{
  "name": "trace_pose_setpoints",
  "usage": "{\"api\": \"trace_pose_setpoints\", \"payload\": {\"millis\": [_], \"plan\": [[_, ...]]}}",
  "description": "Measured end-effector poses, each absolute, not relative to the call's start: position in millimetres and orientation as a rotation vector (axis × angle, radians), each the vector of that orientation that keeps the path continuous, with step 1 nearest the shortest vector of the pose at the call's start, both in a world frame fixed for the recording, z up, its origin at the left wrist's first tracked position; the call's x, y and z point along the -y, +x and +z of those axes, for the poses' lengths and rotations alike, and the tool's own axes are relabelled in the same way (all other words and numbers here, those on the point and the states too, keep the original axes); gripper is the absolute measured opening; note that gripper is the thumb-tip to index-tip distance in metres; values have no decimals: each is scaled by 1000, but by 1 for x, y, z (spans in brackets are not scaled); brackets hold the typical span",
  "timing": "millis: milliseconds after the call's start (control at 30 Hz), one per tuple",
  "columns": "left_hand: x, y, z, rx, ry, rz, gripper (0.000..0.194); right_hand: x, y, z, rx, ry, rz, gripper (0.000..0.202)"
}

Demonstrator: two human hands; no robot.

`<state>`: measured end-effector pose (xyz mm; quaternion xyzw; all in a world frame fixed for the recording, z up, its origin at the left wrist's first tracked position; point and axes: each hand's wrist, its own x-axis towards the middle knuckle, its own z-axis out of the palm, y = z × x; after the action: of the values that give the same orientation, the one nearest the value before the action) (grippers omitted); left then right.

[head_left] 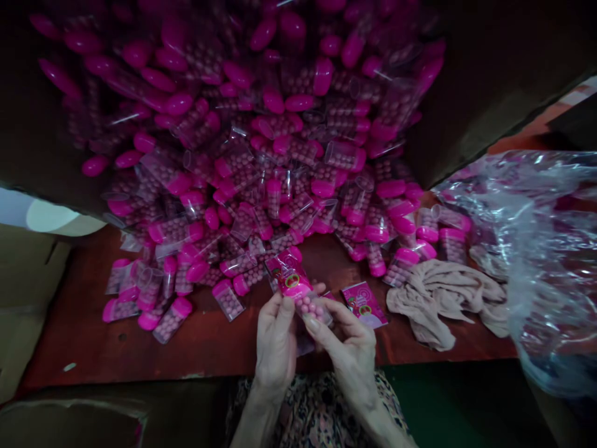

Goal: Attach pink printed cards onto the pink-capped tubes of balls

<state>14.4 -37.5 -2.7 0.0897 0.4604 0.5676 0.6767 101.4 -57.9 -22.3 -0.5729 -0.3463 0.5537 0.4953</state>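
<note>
Near the table's front edge, both hands hold a small clear container of pink balls (313, 307), tilted. Its upper part is covered by a shiny pink printed label (291, 278). My left hand (276, 339) pinches it from the left, with the thumb along the label's lower edge. My right hand (351, 342) closes thumb and fingers on the end where the balls show. Just right of the hands, a flat pink printed label (364, 305) lies on the table. Part of another printed piece is hidden behind the fingers.
A large heap of pink-capped containers (280, 149) spills from a dark box onto the red wooden table (107, 354). A crumpled beige cloth (443, 298) and clear plastic sheeting (550, 261) lie at the right. Cardboard (28, 298) stands at the left.
</note>
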Motion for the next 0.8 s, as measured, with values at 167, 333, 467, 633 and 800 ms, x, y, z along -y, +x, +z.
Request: {"api": "trace_pose_setpoints", "payload": {"millis": [167, 333, 467, 633, 800], "plan": [[38, 15, 2, -1071, 134, 1261, 18, 64, 100, -30, 940, -1425, 1226, 20], [43, 24, -1, -1075, 151, 1245, 16, 66, 101, -32, 1052, -1476, 1019, 22], [46, 26, -6, -1056, 184, 1216, 16, 57, 105, -25, 899, -1451, 1112, 22], [40, 12, -4, -1027, 216, 1232, 29, 47, 106, -21, 759, -1358, 1393, 26], [33, 0, -6, -1140, 203, 1253, 22, 50, 104, -29, 679, -1327, 1617, 32]]}}
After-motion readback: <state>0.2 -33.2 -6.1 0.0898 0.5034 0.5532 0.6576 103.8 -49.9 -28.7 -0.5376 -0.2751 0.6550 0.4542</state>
